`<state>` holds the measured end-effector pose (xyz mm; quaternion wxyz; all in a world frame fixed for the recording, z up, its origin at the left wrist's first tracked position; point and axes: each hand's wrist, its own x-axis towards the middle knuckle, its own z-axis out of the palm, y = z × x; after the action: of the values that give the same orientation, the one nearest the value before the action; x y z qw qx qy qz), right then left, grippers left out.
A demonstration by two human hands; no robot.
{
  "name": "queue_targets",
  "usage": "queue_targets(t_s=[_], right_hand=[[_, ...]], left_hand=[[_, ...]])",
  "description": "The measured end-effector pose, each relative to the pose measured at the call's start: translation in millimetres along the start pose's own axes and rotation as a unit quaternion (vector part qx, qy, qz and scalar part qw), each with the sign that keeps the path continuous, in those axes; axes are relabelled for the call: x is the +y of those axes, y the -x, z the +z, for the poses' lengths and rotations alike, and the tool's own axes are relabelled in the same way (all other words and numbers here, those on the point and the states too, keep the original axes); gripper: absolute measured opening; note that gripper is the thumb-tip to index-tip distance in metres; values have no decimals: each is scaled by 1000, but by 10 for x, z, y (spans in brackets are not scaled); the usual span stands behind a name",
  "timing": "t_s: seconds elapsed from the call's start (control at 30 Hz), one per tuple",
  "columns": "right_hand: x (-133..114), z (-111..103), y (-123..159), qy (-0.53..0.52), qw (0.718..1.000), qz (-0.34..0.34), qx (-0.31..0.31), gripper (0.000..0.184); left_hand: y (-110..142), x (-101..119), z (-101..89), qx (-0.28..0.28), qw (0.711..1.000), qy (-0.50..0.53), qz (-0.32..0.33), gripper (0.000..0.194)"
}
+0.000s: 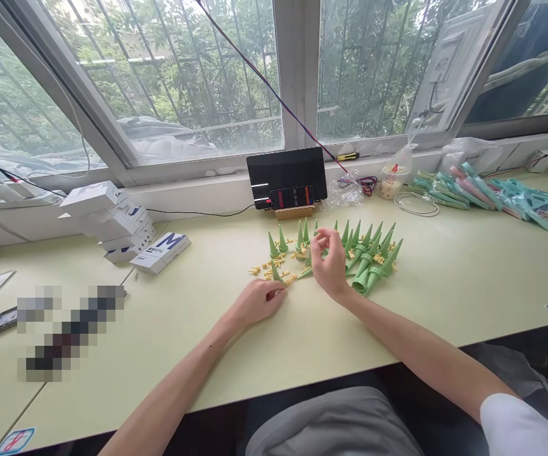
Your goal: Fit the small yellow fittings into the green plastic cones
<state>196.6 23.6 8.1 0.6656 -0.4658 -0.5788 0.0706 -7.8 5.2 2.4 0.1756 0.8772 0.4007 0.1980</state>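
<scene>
We are resting our left hand (260,300) on the bench (445,278), its fingers bent and bunched together beside a standing green cone (275,272). We are keeping its fingertips partly out of sight, so we cannot tell whether they are gripping anything. We are raising our right hand (329,261) over the middle of the group, curling its fingers in toward the thumb; we cannot tell whether a small piece is sitting between them.

Beyond and to the right of that hand, more green cones (388,261) are crowding together, some standing upright, others tilting or lying down, the nearest showing a hollow end. Small yellow pieces (254,270) are lying among the cones and just beyond our left hand.

Behind them, a phone (292,197) is leaning in front of a dark tablet (287,170), above a cardboard stand (295,213). White boxes (120,218) are stacking up well to the left, and a bagged cup (389,182) is standing near pastel plastic items (485,190) on the right.
</scene>
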Motion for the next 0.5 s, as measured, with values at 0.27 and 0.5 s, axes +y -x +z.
queue_targets(t_s=[0.27,0.5], right_hand=[[228,-44,-171,59,997,-17,56,19],[262,-43,-171,65,998,5,-16,19]], left_hand=[[-21,-85,11,25,999,-21,-33,25],[-21,-151,31,54,997,-24,-47,21]])
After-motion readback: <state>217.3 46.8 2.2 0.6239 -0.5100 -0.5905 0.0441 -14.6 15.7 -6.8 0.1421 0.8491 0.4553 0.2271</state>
